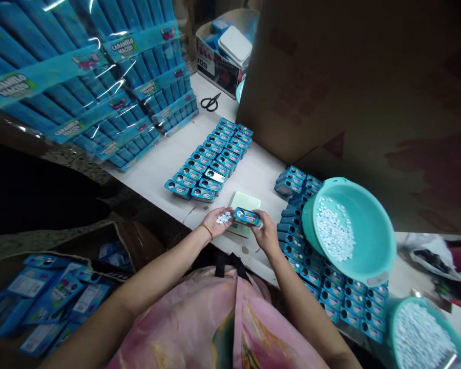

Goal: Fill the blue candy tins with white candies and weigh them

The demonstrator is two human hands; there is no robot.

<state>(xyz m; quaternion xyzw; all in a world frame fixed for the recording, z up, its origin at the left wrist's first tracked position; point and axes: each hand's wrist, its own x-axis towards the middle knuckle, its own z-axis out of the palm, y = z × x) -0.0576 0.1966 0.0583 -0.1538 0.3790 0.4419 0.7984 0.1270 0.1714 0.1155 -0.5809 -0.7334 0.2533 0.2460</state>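
Observation:
My left hand (212, 225) is turned palm up, cupped around a small heap of white candies (223, 218). Between the fingers and thumb of my right hand (268, 233) is a small blue candy box (247, 217), its printed face toward me and its left end beside the heap. Beneath both hands, a pale kitchen scale (245, 200) lies on the white table (153, 190), partly covered by the box. Left of the scale stand rows of similar blue boxes (204, 159). Right of it, more boxes (292, 225) are stacked close to my right forearm.
A turquoise basin (372, 225) with white candies rests on the right-hand boxes; another candy-filled tub (422, 333) is lower right. Wrapped display packs (80, 87) stand at left, scissors (210, 102) behind. A large cardboard box (353, 102) walls the back right. A carton of blue packages (46, 292) sits lower left.

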